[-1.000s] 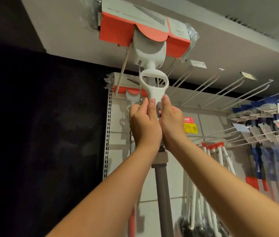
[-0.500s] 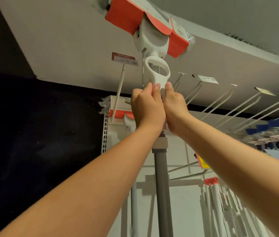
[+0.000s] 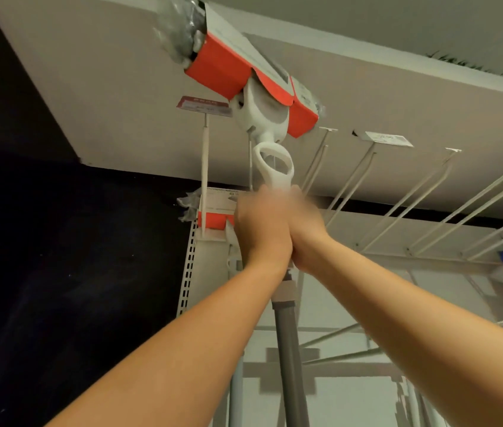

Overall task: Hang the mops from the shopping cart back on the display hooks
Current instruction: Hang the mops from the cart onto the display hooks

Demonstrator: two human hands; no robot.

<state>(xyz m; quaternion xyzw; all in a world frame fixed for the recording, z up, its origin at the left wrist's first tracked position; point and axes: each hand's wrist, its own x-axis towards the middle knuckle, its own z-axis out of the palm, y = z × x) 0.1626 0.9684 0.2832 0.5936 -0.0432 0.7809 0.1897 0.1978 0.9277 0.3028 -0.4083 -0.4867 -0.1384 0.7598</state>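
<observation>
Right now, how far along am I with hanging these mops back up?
Done: one orange-sleeved mop hangs at the back. In hand: left hand and right hand grip the grey-poled mop, its white oval loop beside a white wire hook, not clearly threaded. Left: seating it; cart unseen.

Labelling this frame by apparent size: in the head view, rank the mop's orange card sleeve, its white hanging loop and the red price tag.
1. Largest: orange card sleeve.
2. Then: white hanging loop and red price tag look alike, so unranked.

Red price tag [image 3: 204,105], slotted shelf upright [image 3: 188,272]
</observation>
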